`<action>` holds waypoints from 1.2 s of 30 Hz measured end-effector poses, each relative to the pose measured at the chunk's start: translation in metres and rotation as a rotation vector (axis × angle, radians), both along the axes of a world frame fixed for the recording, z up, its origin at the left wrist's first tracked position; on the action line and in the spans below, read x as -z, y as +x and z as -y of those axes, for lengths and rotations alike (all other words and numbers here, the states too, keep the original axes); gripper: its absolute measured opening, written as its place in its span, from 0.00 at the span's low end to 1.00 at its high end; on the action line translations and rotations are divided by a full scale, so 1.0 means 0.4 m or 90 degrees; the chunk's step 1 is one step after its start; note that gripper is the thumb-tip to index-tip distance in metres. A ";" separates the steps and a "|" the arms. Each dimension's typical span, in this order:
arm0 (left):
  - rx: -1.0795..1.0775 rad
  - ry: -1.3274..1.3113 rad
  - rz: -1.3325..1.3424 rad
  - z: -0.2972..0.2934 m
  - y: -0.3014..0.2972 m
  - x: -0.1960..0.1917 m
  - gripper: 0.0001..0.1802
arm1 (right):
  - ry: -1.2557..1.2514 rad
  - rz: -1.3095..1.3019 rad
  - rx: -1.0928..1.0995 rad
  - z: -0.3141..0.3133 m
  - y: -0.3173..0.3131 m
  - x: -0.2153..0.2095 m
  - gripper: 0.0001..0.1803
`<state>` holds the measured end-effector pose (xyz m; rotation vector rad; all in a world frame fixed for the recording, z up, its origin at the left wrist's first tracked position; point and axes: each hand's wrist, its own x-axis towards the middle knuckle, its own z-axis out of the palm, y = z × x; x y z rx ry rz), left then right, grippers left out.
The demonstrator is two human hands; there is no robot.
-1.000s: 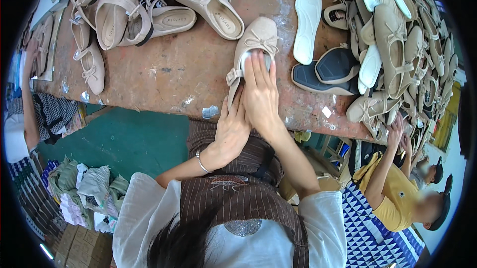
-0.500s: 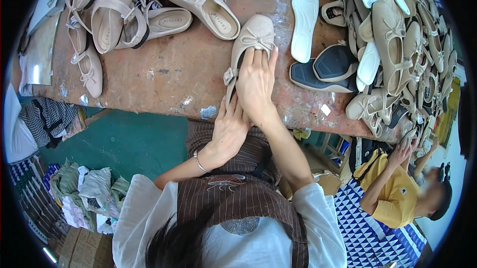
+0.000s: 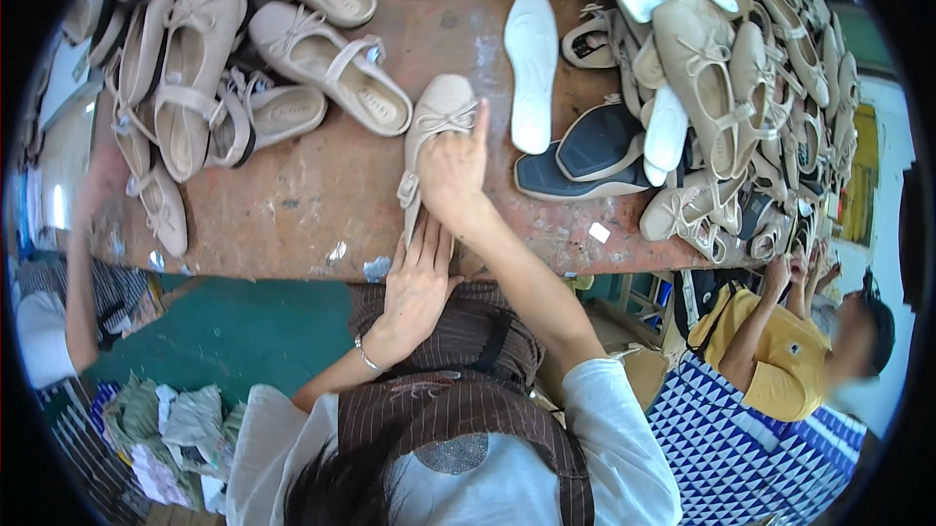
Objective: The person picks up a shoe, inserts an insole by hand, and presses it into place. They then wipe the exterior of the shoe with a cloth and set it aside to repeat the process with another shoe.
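Note:
A beige flat shoe (image 3: pixel 446 97) with a bow and a buckled strap lies on the worn table, toe pointing away from me. Inside its opening are the fingers of my right hand (image 3: pixel 451 175), bent and mostly hidden, while one finger stretches up along the shoe's right side beside the bow. My left hand (image 3: pixel 417 282) rests at the heel end, palm down, its fingers straight and its thumb out to the right. Close by on the left is another beige strapped shoe (image 3: pixel 331 68); on the right lies a white insole (image 3: pixel 531 73).
More beige shoes (image 3: pixel 200 58) crowd the table's left side. Dark soles (image 3: pixel 600 141) and a large heap of shoes (image 3: pixel 721 68) cover the right. A person in yellow (image 3: pixel 780 350) works at the right; another person's blurred arm (image 3: pixel 83 263) reaches in at far left.
The view has shifted, so the table sits lower in it. My right fingers are more bent and deeper in the shoe. Another person's arm has come in at the far left.

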<state>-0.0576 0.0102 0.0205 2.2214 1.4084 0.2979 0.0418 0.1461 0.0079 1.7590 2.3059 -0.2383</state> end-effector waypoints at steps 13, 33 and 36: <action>-0.154 0.142 0.327 -0.262 -0.179 -0.212 0.08 | 0.367 -0.236 0.296 -0.113 0.232 -0.056 0.31; 0.007 0.381 -0.174 -0.994 0.368 0.014 0.17 | -0.451 -1.248 0.452 0.190 0.463 -0.241 0.15; -0.002 0.226 -0.077 -1.019 0.350 -0.021 0.08 | -0.289 -1.243 0.333 0.233 0.472 -0.237 0.07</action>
